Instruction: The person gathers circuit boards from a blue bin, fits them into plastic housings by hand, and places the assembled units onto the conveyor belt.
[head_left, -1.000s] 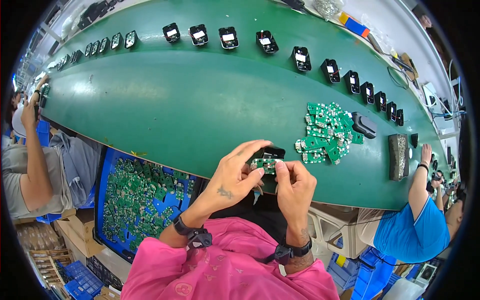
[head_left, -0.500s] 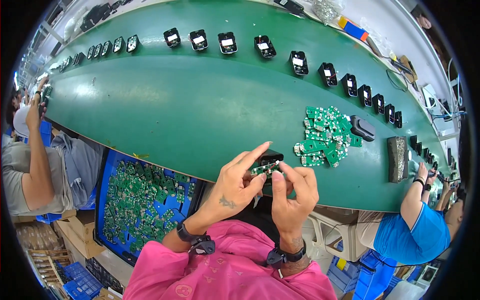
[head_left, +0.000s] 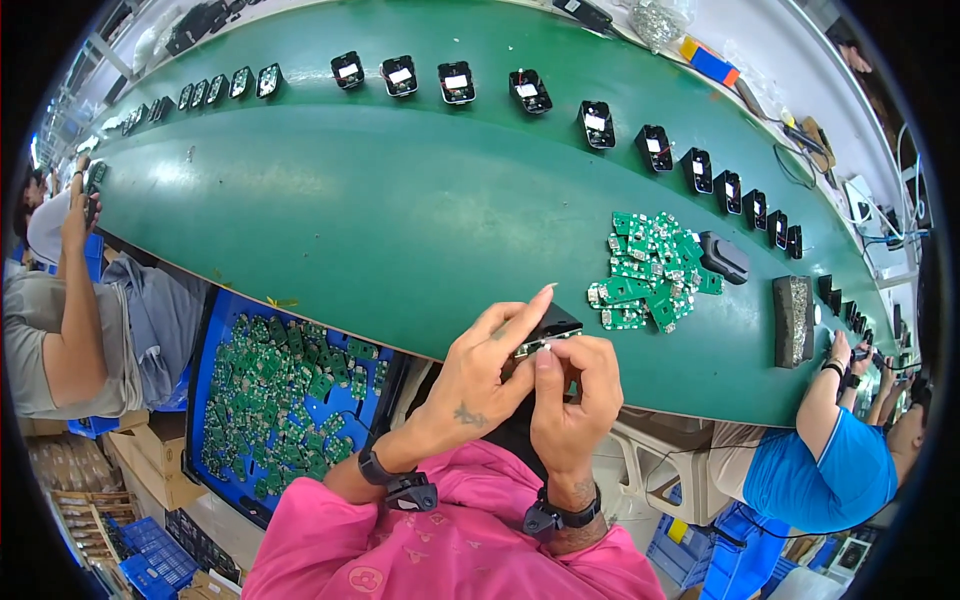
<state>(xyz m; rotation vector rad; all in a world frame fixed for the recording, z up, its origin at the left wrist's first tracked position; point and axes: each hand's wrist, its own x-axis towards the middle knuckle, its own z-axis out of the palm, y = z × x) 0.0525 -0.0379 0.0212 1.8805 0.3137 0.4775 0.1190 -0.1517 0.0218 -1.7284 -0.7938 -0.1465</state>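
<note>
While left fingers [head_left: 524, 318] grip the case [head_left: 559, 322] by the bench's [head_left: 400, 230] near edge, narrowed right fingers [head_left: 547, 372], hold unclear, should square the board [head_left: 531, 347].

Tabletop [head_left: 350, 220] open centre-left. Black housings [head_left: 456, 83] obstruct the top; circuit-board pile [head_left: 650, 270], right of centre; left hand [head_left: 478, 375] and right hand [head_left: 577, 390], lower centre.

Circuit board [head_left: 531, 347] partly covered by the right hand [head_left: 575, 390], black housing [head_left: 560, 320] partly hidden by the left hand [head_left: 484, 368], pink shirt [head_left: 455, 525] cut by the lower edge
</note>
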